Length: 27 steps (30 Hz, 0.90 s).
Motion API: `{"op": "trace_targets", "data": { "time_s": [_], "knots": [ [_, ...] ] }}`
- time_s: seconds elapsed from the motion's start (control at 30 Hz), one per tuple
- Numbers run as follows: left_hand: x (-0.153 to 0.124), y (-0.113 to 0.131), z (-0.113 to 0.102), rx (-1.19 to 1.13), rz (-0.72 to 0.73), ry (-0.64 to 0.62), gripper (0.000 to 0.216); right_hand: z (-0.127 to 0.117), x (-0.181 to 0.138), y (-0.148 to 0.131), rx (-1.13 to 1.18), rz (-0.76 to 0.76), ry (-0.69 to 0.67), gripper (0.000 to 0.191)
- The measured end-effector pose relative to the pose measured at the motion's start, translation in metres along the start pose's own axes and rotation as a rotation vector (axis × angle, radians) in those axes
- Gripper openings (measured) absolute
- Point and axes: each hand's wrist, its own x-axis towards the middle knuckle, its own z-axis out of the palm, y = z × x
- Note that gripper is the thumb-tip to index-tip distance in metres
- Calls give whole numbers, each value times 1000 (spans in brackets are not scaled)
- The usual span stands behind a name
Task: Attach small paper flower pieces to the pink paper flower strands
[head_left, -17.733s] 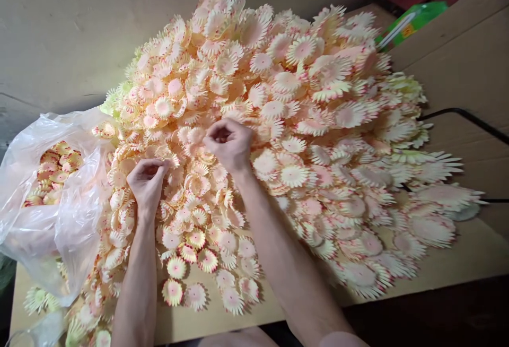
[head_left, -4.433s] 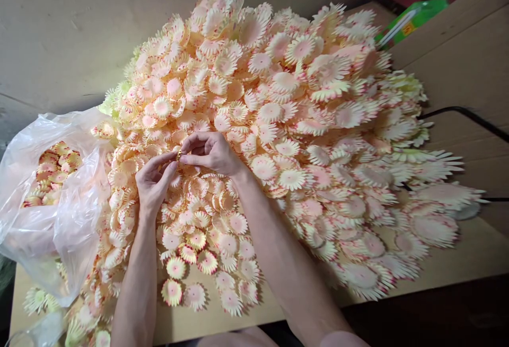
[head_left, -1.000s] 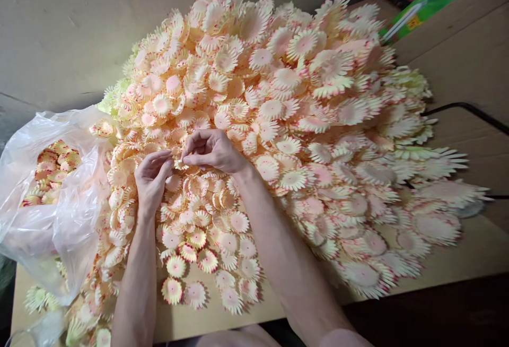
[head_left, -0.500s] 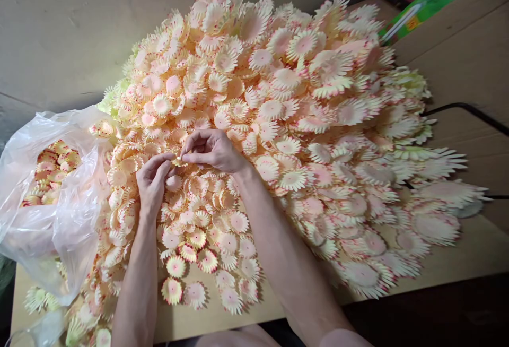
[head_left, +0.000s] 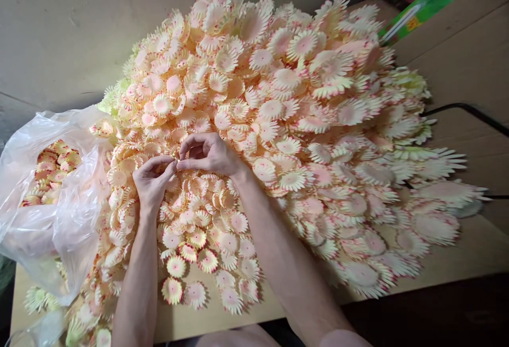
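Note:
My left hand [head_left: 153,180] is closed in a pinch, thumb against forefinger. My right hand [head_left: 209,153] pinches from the other side, its fingertips meeting those of the left. Between them is a small cream flower petal piece [head_left: 175,156], mostly covered by the fingers. Both hands are just above a large heap of artificial flower petal pieces [head_left: 271,109], pale and fringed with pink-tipped edges. Below the hands, several loose pieces, such as a yellow one with a red rim [head_left: 172,290], lie on the table.
On the left stands a clear plastic bag [head_left: 79,225] with more petal pieces [head_left: 58,166] inside. A green packet [head_left: 417,18] lies at the far right by a cardboard box [head_left: 465,60]. A black cable or rod [head_left: 473,111] reaches into the heap. The wooden table [head_left: 207,323] ends near my lap.
Both hands have shifted slightly left and their fingertips have come closer together. The cream piece between them is now more hidden. The heap and bag look the same.

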Motion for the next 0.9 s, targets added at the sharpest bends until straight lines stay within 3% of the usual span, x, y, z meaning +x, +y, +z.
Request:
{"op": "trace_targets", "data": {
  "time_s": [0.2, 0.27, 0.37, 0.47, 0.53, 0.73, 0.9],
  "knots": [
    [-1, -1, 3, -27, -4, -5, 19, 1, 2, 5, -8, -32, 41, 25],
    [-2, -2, 2, 11, -1, 3, 20, 0, 3, 8, -76, -97, 152, 18],
    [0, -5, -3, 54, 27, 80, 16, -5, 5, 11, -254, -241, 429, 6],
    [3, -9, -8, 6, 57, 156, 17, -11, 4, 9, -260, -279, 588, 10],
    [4, -10, -8, 0, 70, 166, 18, -12, 2, 6, -192, -239, 556, 19],
    [2, -4, -1, 88, 85, 91, 26, 1, 2, 5, -205, -146, 182, 42],
    [1, -2, 0, 81, 105, 63, 29, 7, 4, 6, -298, -184, 112, 33]
  ]
}}
